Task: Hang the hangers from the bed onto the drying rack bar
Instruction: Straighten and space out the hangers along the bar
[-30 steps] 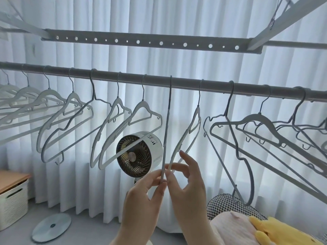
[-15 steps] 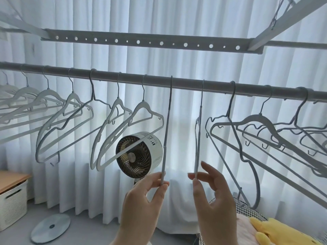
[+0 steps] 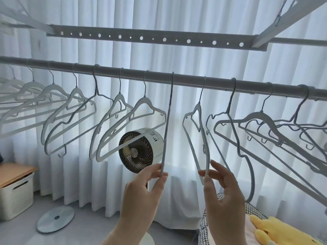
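The left hand (image 3: 141, 190) has its grip pinched on the lower end of the edge-on hanger (image 3: 167, 124); the right hand (image 3: 224, 190) pinches the neighbouring hanger (image 3: 198, 108) (both hooked over the drying rack bar (image 3: 217, 83)).

Left hand (image 3: 141, 190), right hand (image 3: 223, 192) bare; forearms bare too.

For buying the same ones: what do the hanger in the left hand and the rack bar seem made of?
The hanger pinched by the left hand: matte grey, fuzzy-looking, probably flocked plastic. The rack bar: smooth grey tube with a soft sheen, likely coated metal.
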`<state>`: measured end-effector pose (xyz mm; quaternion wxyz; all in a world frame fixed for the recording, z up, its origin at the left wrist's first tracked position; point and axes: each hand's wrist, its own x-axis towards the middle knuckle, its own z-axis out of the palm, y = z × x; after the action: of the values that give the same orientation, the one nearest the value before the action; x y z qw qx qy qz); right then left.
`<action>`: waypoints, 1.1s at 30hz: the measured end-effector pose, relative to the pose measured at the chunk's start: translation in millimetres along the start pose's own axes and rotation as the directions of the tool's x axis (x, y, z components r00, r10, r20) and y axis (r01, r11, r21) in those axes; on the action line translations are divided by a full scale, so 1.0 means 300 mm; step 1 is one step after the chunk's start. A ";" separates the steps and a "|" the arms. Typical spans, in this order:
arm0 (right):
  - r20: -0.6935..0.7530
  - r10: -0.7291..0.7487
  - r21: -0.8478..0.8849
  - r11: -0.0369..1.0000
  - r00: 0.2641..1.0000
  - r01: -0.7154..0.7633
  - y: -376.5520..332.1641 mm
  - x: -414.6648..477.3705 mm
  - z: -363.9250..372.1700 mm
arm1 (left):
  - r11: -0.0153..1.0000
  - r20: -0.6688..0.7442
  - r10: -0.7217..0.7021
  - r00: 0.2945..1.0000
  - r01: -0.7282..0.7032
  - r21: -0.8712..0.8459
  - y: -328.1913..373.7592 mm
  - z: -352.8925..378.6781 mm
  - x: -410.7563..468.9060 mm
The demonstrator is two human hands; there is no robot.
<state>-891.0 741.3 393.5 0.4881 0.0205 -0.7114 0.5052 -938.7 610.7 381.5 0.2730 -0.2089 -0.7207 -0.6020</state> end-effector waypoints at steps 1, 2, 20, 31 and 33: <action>-0.003 -0.002 0.004 1.000 1.000 0.002 0.002 0.000 -0.002 | 1.000 -0.006 0.004 1.000 -0.004 -0.003 0.000 0.000 -0.001; -0.006 -0.001 0.012 1.000 1.000 0.001 0.005 0.000 -0.003 | 1.000 -0.012 0.004 1.000 -0.004 -0.007 0.003 -0.001 -0.004; -0.141 -0.477 -0.074 0.879 0.868 0.471 -0.001 -0.058 0.030 | 0.972 -0.370 0.223 0.902 -0.178 0.153 -0.045 -0.229 0.006; -0.027 -0.278 0.111 0.954 0.960 0.279 -0.152 -0.209 0.508 | 0.999 -0.145 -0.039 0.989 0.033 -0.043 -0.203 -0.425 0.120; -0.023 -0.108 0.091 0.990 0.994 0.109 -0.161 -0.210 0.550 | 0.998 -0.067 -0.029 0.997 0.025 -0.064 -0.221 -0.437 0.139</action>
<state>-943.8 566.5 380.0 0.5198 0.0771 -0.6807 0.5105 -993.6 468.2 375.0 0.2823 -0.1872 -0.6944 -0.6348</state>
